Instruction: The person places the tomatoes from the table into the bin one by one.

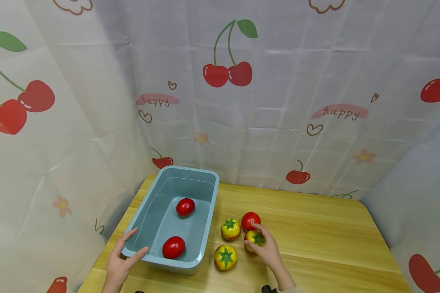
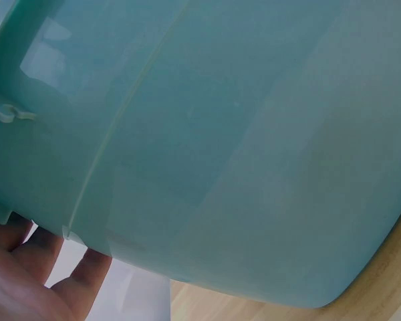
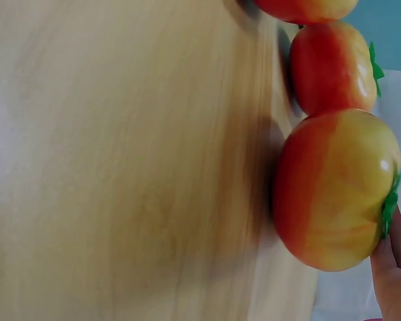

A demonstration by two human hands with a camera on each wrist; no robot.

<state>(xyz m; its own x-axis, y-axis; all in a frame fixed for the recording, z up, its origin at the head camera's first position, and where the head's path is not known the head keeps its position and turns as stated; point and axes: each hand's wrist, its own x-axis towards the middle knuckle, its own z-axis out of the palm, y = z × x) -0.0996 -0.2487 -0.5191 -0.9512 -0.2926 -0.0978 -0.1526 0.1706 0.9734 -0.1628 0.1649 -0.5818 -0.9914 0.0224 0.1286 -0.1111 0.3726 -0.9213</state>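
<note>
At the near left corner of a blue-grey plastic bin [image 1: 212, 211], my left hand [image 1: 122, 260] grips the rim, thumb over the inside. In the left wrist view its fingers [image 2: 87, 274] show at the edge of the bin wall [image 2: 207, 154]. My right hand [image 1: 267, 248] is over a yellow-and-red toy tomato [image 1: 250, 240] on the table, thumb and fingers apart around it. A fingertip is by the red fruit [image 1: 250, 220] behind. The right wrist view shows the yellow-and-red tomato [image 3: 334, 190] large, with part of the hand [image 3: 397, 281] by its green leaf.
Two red fruits [image 1: 185, 207] lie apart inside the bin. Between bin and right hand sit two more yellow tomatoes, one farther back [image 1: 230, 232] and one nearer [image 1: 224, 260]. The wooden table [image 1: 326, 228] is bordered by a cherry-print curtain [image 1: 264, 134] behind and at the sides.
</note>
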